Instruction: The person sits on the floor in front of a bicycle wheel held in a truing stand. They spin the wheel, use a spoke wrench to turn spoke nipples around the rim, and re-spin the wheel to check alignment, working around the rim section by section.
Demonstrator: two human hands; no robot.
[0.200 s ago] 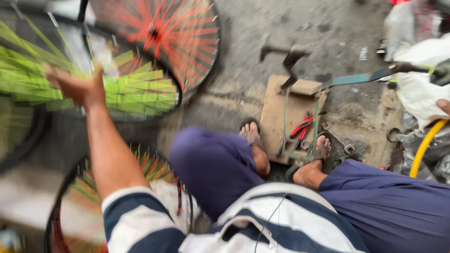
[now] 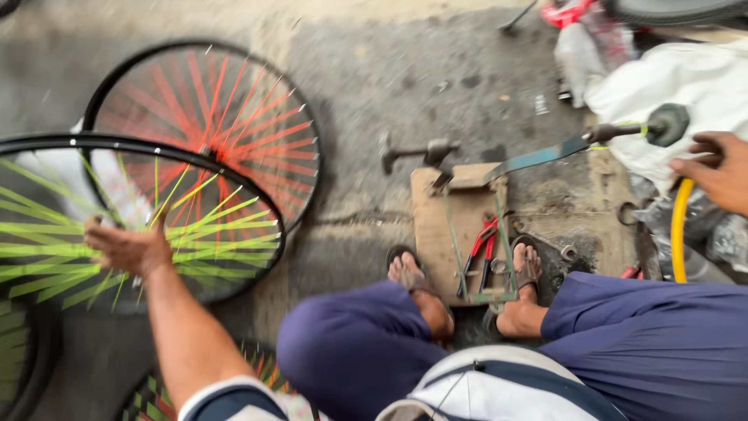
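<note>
My left hand [image 2: 128,248] lies open on the green-spoked wheel [image 2: 117,226] at left; I'd grip its rim firmly. Right hand [image 2: 718,173], upper right, curls loosely near the yellow hose [image 2: 679,226].

The person wears loose dark blue trousers [image 2: 623,343] and a white shirt with navy stripes [image 2: 499,390], its short sleeve [image 2: 234,399] banded the same way. Both arms are bare below the sleeves. On the feet are open brown sandals [image 2: 528,273].
</note>
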